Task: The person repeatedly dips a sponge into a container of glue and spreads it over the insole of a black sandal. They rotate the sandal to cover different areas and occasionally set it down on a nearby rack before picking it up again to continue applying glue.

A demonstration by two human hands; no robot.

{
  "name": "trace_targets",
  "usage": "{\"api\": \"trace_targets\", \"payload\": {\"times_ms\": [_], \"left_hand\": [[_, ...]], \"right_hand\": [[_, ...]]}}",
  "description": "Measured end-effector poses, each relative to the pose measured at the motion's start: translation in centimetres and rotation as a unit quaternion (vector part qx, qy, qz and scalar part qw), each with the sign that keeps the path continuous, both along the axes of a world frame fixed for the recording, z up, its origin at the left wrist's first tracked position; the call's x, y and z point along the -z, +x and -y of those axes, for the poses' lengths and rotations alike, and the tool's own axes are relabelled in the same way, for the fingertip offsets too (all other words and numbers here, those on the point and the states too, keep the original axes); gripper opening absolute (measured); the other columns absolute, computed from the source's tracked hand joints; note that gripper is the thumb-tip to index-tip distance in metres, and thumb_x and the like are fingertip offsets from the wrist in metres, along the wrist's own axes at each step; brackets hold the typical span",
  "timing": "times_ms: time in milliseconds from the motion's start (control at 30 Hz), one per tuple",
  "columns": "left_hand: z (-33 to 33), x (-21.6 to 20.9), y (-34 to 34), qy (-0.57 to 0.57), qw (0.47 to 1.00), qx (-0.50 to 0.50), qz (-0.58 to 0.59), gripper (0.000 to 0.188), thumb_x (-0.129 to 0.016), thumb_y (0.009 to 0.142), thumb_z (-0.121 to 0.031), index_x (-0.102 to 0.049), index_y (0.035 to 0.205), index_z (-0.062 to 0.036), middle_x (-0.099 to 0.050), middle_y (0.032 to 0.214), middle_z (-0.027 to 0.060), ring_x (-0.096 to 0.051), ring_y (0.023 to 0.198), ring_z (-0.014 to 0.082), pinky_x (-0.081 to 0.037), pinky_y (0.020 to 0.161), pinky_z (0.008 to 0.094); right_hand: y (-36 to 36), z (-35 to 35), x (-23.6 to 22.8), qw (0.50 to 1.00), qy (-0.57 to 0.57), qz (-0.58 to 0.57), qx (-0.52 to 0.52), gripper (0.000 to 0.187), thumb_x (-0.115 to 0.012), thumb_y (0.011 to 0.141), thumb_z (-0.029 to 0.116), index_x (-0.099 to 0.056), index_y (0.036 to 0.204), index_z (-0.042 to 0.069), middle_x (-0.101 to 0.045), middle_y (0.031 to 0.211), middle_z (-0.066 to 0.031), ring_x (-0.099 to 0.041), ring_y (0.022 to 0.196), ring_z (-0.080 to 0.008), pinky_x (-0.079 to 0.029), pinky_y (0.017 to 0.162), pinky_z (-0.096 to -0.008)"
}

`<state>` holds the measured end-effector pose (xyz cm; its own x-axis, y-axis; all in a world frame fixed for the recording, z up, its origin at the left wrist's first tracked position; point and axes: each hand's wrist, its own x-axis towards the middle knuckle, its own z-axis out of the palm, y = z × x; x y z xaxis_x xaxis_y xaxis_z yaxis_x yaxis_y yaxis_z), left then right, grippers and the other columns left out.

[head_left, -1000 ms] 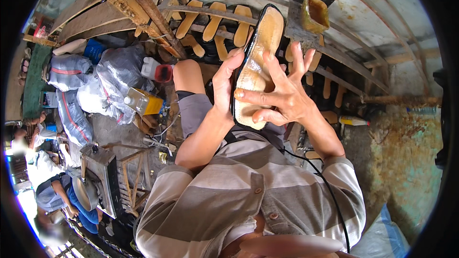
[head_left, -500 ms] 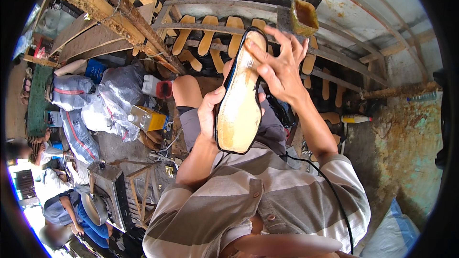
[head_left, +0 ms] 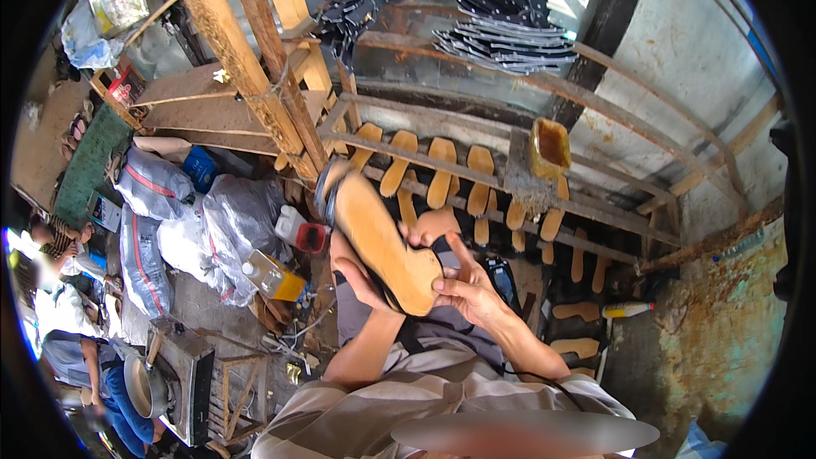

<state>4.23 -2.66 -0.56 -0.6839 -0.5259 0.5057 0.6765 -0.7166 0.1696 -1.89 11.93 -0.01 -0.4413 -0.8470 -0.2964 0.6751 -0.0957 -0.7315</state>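
A tan shoe sole [head_left: 382, 234] lies tilted in front of me, its toe end pointing up and left and blurred by motion. A black edge shows along its left side and round its toe; what lies under it is mostly hidden. My left hand [head_left: 361, 285] wraps the sole's left side near the heel. On the other side, my right hand [head_left: 467, 293] pinches the heel end, thumb on the tan face.
Rows of tan soles [head_left: 442, 172] rest on a wooden rack ahead, under bundles of black strips [head_left: 510, 34]. A crusted glue container [head_left: 551, 149] sits on the rack. Grey plastic sacks [head_left: 242, 225] and a yellow jug [head_left: 274, 276] stand left; people work at far left.
The glossy, pale, black-rimmed shoe bottom that my right fingers were touching no longer faces me; a tan sole does. My right hand has come down to its heel end. The view has tilted up.
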Motion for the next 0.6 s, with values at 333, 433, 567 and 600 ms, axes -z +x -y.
{"api": "trace_targets", "payload": {"times_ms": [333, 433, 567, 600], "left_hand": [[0.2, 1.7, 5.2, -0.02, 0.816, 0.531, 0.226, 0.079, -0.068, 0.094, -0.017, -0.026, 0.16, -0.0041, -0.04, 0.158, 0.0157, -0.047, 0.141, 0.0411, -0.054, 0.103, 0.0569], [-0.2, 2.4, 4.9, 0.048, 0.863, 0.451, 0.224, 0.078, -0.066, 0.094, -0.012, -0.026, 0.16, -0.0035, -0.04, 0.158, 0.0172, -0.043, 0.144, 0.041, -0.05, 0.107, 0.0608], [1.0, 2.2, 4.4, 0.108, 0.916, 0.35, 0.167, 0.098, -0.054, 0.091, -0.074, -0.026, 0.162, -0.0132, -0.034, 0.162, 0.0186, -0.036, 0.145, 0.0491, -0.038, 0.108, 0.0747], [1.3, 2.1, 4.3, 0.142, 0.91, 0.351, 0.169, 0.094, -0.047, 0.093, -0.076, -0.028, 0.161, -0.0142, -0.035, 0.161, 0.0191, -0.04, 0.143, 0.0495, -0.04, 0.106, 0.0742]], "right_hand": [[-10.4, -2.1, -2.7, 0.776, 0.022, -0.587, -0.229, 0.113, -0.072, 0.087, 0.007, 0.007, 0.166, 0.018, -0.057, 0.143, -0.0181, -0.062, 0.118, -0.0248, -0.052, 0.098, -0.0396], [-15.2, -2.8, -5.1, 0.792, 0.009, -0.601, -0.113, 0.108, -0.077, 0.093, 0.034, 0.0, 0.166, 0.013, -0.053, 0.15, -0.0164, -0.058, 0.126, -0.0257, -0.053, 0.098, -0.0401], [-25.8, -5.4, -5.9, 0.74, 0.242, -0.607, 0.159, 0.087, -0.056, 0.092, 0.069, -0.045, 0.154, 0.009, -0.041, 0.161, -0.0131, -0.04, 0.145, -0.0338, -0.036, 0.113, -0.0447], [-28.3, -6.4, -5.7, 0.672, 0.365, -0.63, 0.138, 0.095, -0.044, 0.09, 0.083, -0.055, 0.148, 0.009, -0.033, 0.166, -0.0128, -0.029, 0.152, -0.0373, -0.025, 0.122, -0.0506]]}}
